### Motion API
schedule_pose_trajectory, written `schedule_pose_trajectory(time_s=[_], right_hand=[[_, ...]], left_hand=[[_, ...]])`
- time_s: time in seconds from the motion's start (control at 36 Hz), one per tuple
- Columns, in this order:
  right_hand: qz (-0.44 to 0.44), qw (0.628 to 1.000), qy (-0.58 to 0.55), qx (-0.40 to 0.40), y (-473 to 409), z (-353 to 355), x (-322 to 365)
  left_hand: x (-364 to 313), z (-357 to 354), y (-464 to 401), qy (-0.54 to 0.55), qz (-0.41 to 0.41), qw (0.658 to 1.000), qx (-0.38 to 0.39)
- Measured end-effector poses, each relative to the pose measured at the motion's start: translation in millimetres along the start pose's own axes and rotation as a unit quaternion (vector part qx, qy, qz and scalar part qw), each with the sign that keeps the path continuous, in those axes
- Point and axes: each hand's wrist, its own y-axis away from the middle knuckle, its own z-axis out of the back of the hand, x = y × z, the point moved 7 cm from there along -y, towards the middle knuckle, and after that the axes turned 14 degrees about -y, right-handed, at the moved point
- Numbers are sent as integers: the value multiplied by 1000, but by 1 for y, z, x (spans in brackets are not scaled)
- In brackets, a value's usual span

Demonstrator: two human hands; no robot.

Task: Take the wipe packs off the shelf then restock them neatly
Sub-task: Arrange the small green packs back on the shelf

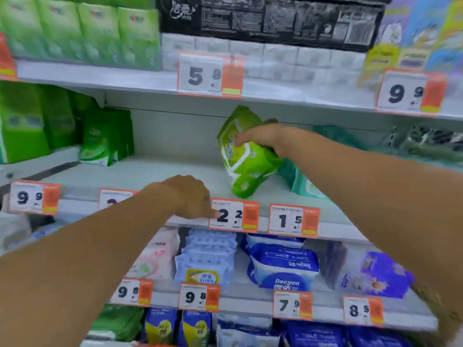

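The right hand grips a bright green, soft plastic wipe pack, fingers curled over its face and thumb behind its upper edge. The pack is tilted, its lower end resting on the pale grey middle shelf; print on the pack is too blurred to read. At 4 o'clock from it, a pale teal pack lies on the same shelf, mostly hidden behind the right forearm.

The left hand sits at 8 o'clock from the green pack, at the shelf's front edge, knuckles toward the camera and fingers curled downward. One fingertip touches the white and orange price tag marked 2.2. Whether that hand holds anything cannot be told, since its palm faces away. The left forearm covers most of another tag just to the left.

At 9 o'clock, well apart, a darker green bag stands upright near the shelf's back. Below, at 6 o'clock, blue and white wipe packs fill the lower shelf, partly cut by tags. The whole view is motion-blurred, the right edge worst.
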Motion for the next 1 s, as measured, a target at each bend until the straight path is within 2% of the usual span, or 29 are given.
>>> schedule_pose_trajectory(time_s=[0.03,0.06,0.11,0.14,0.19,0.31,0.36,0.47,0.58,0.86,0.94,1.0], right_hand=[[25,986,163,-6,-13,4,2],[53,949,311,4,-25,3,2],[90,877,469,45,-46,-2,-7],[72,863,497,64,-55,0,-16],[35,858,506,74,-74,10,-30],[134,881,450,53,-99,25,-28],[153,885,438,41,-110,24,-30],[152,879,449,-54,-132,27,-36],[131,880,447,-97,-147,39,-43],[117,870,473,-70,-168,45,-50],[117,847,509,-94,-137,26,-40],[159,857,481,-89,-99,-3,-21]], left_hand=[[-4,0,-9,-26,-7,1000,2],[-7,0,-16,-50,-11,999,6],[-4,-3,-27,-78,-18,996,26],[-2,-4,-30,-73,-22,997,34],[2,-7,-33,-44,-26,998,41],[3,-11,-35,-51,-26,998,40],[5,-10,-36,-34,-16,999,37],[6,-11,-33,-10,-5,1000,26],[2,-12,-26,-26,-2,1000,7],[9,-16,-28,-7,8,1000,-15],[8,-14,-19,7,19,1000,-22],[7,-15,-3,72,9,995,-75]])
